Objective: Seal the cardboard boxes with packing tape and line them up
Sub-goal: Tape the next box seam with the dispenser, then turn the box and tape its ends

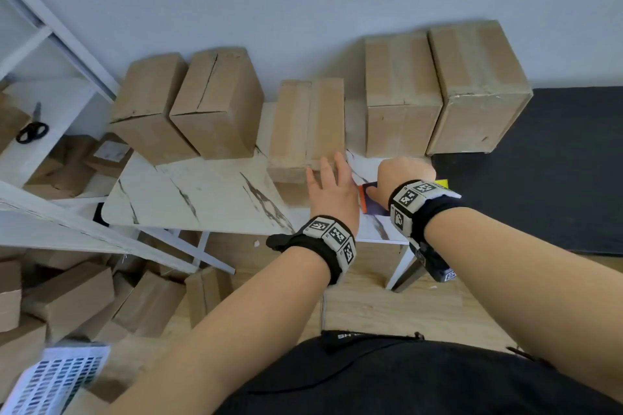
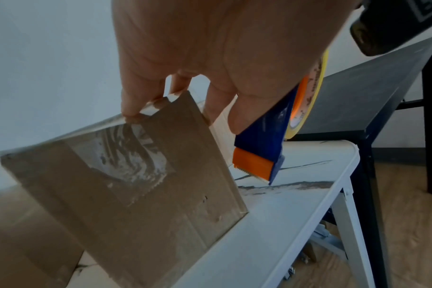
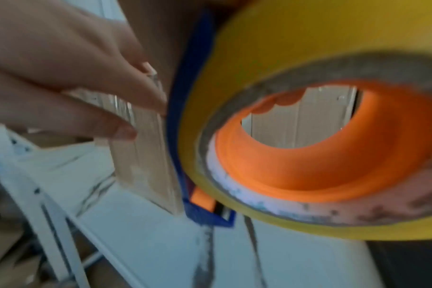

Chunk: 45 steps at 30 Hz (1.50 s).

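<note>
Cardboard box [image 1: 308, 125] stands mid-table [image 1: 209, 189], taped along its top; my left hand [image 1: 332, 189] rests straight fingers on its near edge; just right, my right hand [image 1: 403, 177] grips the blue-and-orange tape dispenser [image 2: 264, 148] beside the box's corner.

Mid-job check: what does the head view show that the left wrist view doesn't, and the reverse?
Head only: four more brown cardboard boxes, two left and two right of the middle one, and black-handled scissors on the white shelf.

Left wrist only: the dispenser's orange serrated blade and a clear tape strip on the box end.

Both: left hand touching the middle brown cardboard box, the blue tape dispenser, the white marbled table.
</note>
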Motion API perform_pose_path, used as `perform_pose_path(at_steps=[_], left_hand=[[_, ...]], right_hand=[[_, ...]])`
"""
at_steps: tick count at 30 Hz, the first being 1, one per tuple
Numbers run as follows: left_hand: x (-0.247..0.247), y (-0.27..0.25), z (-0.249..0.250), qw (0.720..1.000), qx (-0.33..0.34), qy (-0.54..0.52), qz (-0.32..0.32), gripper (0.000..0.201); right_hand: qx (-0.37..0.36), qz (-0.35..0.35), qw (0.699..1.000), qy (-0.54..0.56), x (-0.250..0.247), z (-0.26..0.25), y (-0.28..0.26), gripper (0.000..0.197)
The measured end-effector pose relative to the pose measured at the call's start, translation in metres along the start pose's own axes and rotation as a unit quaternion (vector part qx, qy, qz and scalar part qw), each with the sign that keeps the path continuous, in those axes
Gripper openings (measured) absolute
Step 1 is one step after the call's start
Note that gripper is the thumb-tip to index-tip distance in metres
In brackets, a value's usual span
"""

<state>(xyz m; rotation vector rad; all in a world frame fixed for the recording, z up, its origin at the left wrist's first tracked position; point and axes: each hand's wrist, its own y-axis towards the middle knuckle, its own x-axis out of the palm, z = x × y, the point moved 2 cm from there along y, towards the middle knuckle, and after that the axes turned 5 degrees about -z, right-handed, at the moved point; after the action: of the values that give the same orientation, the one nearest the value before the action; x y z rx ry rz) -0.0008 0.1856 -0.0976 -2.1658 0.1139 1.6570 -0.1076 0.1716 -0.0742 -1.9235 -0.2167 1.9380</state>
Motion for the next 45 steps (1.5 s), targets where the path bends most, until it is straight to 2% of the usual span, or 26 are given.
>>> perform_pose_path(at_steps=[2,5,9,12,15,18,21,24,27,29,31,33,36,39,45], left_hand=[[-0.002,0.0,-0.001,1.0,0.012,0.007,0.0,0.057],[-0.006,0.0,-0.006,1.0,0.023,0.009,0.015,0.056],[-0.008,-0.003,-0.018,0.996,0.07,-0.006,0.051,0.054],[-0.012,-0.003,-0.032,0.987,0.104,-0.09,0.086,0.058],[-0.014,0.0,-0.051,0.967,0.122,-0.209,0.082,0.062],[-0.013,0.0,-0.076,0.938,0.089,-0.313,0.115,0.06],[-0.01,-0.003,-0.104,0.918,0.003,-0.355,0.176,0.047],[0.003,0.001,-0.128,0.906,-0.084,-0.385,0.153,0.04],[0.014,0.009,-0.144,0.905,-0.088,-0.391,0.141,0.026],[0.014,0.01,-0.148,0.907,-0.072,-0.393,0.131,0.031],[0.011,0.009,-0.15,0.908,-0.065,-0.398,0.117,0.035],[0.01,0.009,-0.152,0.903,-0.058,-0.41,0.11,0.034],[0.011,0.013,-0.157,0.893,-0.049,-0.437,0.094,0.035],[0.013,0.016,-0.158,0.891,-0.03,-0.447,0.079,0.039],[0.012,0.015,-0.156,0.9,-0.001,-0.429,0.079,0.036]], right_hand=[[0.016,0.002,1.0,0.022,0.003,0.002,0.006,0.032],[0.034,0.032,0.997,0.055,0.002,0.006,0.014,0.031],[0.072,0.014,0.996,0.052,0.015,0.014,0.021,0.038],[0.095,0.005,0.994,0.049,0.028,0.018,0.022,0.039],[0.103,-0.008,0.993,0.064,0.04,0.017,0.021,0.038],[0.109,-0.01,0.991,0.078,0.048,0.013,0.018,0.036],[0.107,-0.005,0.99,0.094,0.049,0.006,0.013,0.036],[0.088,-0.03,0.989,0.114,0.053,-0.001,0.012,0.038],[0.059,-0.093,0.988,0.108,0.062,-0.008,0.009,0.031],[0.041,-0.121,0.986,0.103,0.059,-0.014,0.003,0.017],[0.05,-0.096,0.982,0.155,0.052,-0.015,-0.001,0.032],[0.062,-0.027,0.976,0.207,0.041,-0.013,-0.001,0.039],[0.023,0.06,0.958,0.278,0.024,-0.015,0.002,0.047],[-0.027,0.076,0.953,0.293,0.01,-0.025,-0.001,0.057],[-0.044,0.081,0.963,0.253,0.001,-0.04,-0.01,0.045]])
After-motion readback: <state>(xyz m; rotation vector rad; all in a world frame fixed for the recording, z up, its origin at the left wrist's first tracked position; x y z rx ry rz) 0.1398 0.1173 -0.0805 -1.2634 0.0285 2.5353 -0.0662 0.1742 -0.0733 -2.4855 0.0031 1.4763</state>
